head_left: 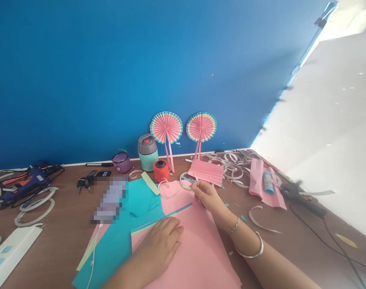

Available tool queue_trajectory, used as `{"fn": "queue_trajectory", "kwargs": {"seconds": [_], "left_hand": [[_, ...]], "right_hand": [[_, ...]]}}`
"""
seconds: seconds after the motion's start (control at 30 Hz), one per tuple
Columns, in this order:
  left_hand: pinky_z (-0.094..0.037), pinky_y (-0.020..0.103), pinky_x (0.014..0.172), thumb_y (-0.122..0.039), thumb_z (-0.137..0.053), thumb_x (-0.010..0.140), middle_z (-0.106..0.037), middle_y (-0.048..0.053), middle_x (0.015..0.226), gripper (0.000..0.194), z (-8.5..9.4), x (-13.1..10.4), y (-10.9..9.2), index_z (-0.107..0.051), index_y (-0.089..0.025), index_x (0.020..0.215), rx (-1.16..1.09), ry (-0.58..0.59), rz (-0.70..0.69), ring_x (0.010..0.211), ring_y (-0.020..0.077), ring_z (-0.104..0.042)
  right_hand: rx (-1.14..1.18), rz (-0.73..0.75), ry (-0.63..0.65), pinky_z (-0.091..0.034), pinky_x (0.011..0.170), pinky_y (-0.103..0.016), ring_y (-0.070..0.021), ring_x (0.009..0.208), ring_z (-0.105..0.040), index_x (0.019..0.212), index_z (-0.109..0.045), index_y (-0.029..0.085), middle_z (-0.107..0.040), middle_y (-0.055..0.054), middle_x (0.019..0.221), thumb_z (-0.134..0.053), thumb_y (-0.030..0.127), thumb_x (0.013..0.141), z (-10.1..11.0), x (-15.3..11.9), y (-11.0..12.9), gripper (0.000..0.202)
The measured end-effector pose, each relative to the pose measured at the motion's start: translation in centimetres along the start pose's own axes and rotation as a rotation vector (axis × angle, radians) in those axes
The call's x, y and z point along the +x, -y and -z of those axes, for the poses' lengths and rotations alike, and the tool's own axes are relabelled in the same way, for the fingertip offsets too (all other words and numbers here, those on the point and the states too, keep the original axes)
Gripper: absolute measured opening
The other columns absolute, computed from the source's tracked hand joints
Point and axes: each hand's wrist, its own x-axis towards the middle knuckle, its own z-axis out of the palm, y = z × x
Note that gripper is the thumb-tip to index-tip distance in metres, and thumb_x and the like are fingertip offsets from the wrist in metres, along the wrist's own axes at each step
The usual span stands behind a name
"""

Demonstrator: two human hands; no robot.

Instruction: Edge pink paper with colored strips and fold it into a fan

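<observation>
My left hand (162,245) lies flat on a large sheet of pink paper (197,245), fingers stretched out. The sheet's far left edge shows narrow blue and pale yellow bands. Past its far edge, my right hand (209,197) is closed in a pinch on a curled white strip (183,181), which loops to the left of the fingertips. Under the pink sheet lie turquoise paper (116,237) and more pink paper (173,200). A pale yellow-green strip (150,183) rests on the turquoise paper. Just beyond my right hand is a pleated pink paper (207,171).
Two round pleated fans (166,127) lean on the blue wall. Before them stand a turquoise flask (148,154), a red-orange pot (161,171) and a purple cup (121,162). Glue guns (26,184) with cables lie at both sides. Curled strips (231,168), keys (85,182) and a power strip (15,251) surround the paper.
</observation>
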Motion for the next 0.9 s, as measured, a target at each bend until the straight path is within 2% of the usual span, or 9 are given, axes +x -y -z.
{"fn": "queue_trajectory", "kwargs": {"seconds": [0.13,0.17,0.3,0.43,0.47,0.57,0.6,0.77,0.9], "left_hand": [[-0.045,0.042,0.097,-0.015,-0.047,0.088,-0.059,0.009,0.117,0.030,0.2,0.0,0.0,-0.056,-0.019,0.116,-0.003,0.011,0.002,0.110,0.0242,-0.052],[-0.045,0.042,0.097,-0.015,-0.047,0.088,-0.058,0.009,0.117,0.030,0.2,0.0,0.0,-0.056,-0.019,0.117,-0.003,0.011,0.004,0.109,0.0241,-0.052],[-0.045,0.042,0.096,-0.015,-0.047,0.088,-0.058,0.009,0.117,0.031,0.2,-0.1,0.0,-0.056,-0.018,0.117,0.004,0.013,0.004,0.109,0.0245,-0.053],[-0.046,0.042,0.096,-0.015,-0.047,0.088,-0.059,0.009,0.116,0.029,0.1,-0.1,0.0,-0.057,-0.019,0.115,0.001,0.004,-0.002,0.109,0.0244,-0.053],[-0.046,0.043,0.096,-0.015,-0.047,0.088,-0.059,0.009,0.116,0.029,0.1,-0.1,-0.1,-0.057,-0.019,0.115,0.003,0.000,-0.001,0.109,0.0241,-0.053],[-0.046,0.043,0.097,-0.014,-0.047,0.088,-0.058,0.009,0.117,0.030,0.2,-0.1,-0.2,-0.056,-0.018,0.116,0.018,0.009,0.006,0.109,0.0237,-0.053],[-0.045,0.043,0.097,-0.013,-0.047,0.088,-0.058,0.009,0.117,0.030,0.2,-0.1,-0.2,-0.056,-0.017,0.116,0.023,0.016,0.006,0.109,0.0238,-0.052],[-0.044,0.044,0.099,-0.013,-0.048,0.087,-0.058,0.010,0.119,0.031,0.3,-0.1,-0.2,-0.056,-0.017,0.117,0.030,0.023,0.006,0.115,0.0247,-0.050],[-0.044,0.043,0.099,-0.014,-0.047,0.088,-0.058,0.009,0.120,0.031,0.2,0.0,-0.1,-0.056,-0.018,0.118,0.023,0.004,-0.001,0.115,0.0240,-0.051]], "right_hand": [[-0.029,-0.126,0.390,-0.030,0.049,-0.020,-0.0078,0.051,-0.041,0.070,-0.055,0.016,-0.052,0.002,0.063,-0.062,0.045,0.074,0.1,-0.4,0.2,0.029],[-0.054,-0.118,0.407,-0.031,0.050,-0.020,-0.0083,0.053,-0.041,0.070,-0.055,0.016,-0.051,0.002,0.062,-0.062,0.044,0.075,0.0,-0.5,0.1,0.029],[-0.085,0.004,0.085,-0.034,0.051,-0.022,-0.0108,0.056,-0.045,0.072,-0.051,0.019,-0.051,0.002,0.063,-0.057,0.047,0.076,-0.3,-0.7,0.2,0.029],[-0.057,-0.157,0.428,-0.032,0.048,-0.020,-0.0090,0.051,-0.042,0.073,-0.053,0.018,-0.049,0.003,0.059,-0.058,0.043,0.075,-0.4,-1.0,0.6,0.026],[-0.098,-0.136,0.372,-0.033,0.050,-0.020,-0.0093,0.053,-0.043,0.072,-0.053,0.018,-0.049,0.003,0.060,-0.058,0.041,0.075,-0.4,-1.0,0.7,0.024],[-0.190,0.070,-0.011,-0.036,0.055,-0.021,-0.0115,0.062,-0.047,0.074,-0.052,0.018,-0.053,0.000,0.069,-0.052,0.035,0.077,-0.5,-0.8,0.5,0.017],[-0.183,0.080,-0.035,-0.036,0.054,-0.021,-0.0114,0.061,-0.047,0.075,-0.052,0.018,-0.053,0.000,0.069,-0.051,0.034,0.078,-0.5,-0.7,0.4,0.017],[-0.236,-0.129,0.269,-0.028,0.046,-0.019,-0.0077,0.051,-0.034,0.063,-0.050,0.016,-0.042,0.004,0.057,-0.055,0.030,0.071,-0.2,-0.5,-0.5,0.017],[-0.326,-0.099,0.322,-0.028,0.048,-0.019,-0.0078,0.054,-0.034,0.061,-0.047,0.016,-0.041,0.005,0.057,-0.053,0.027,0.070,-0.5,-0.7,-1.1,0.016]]}}
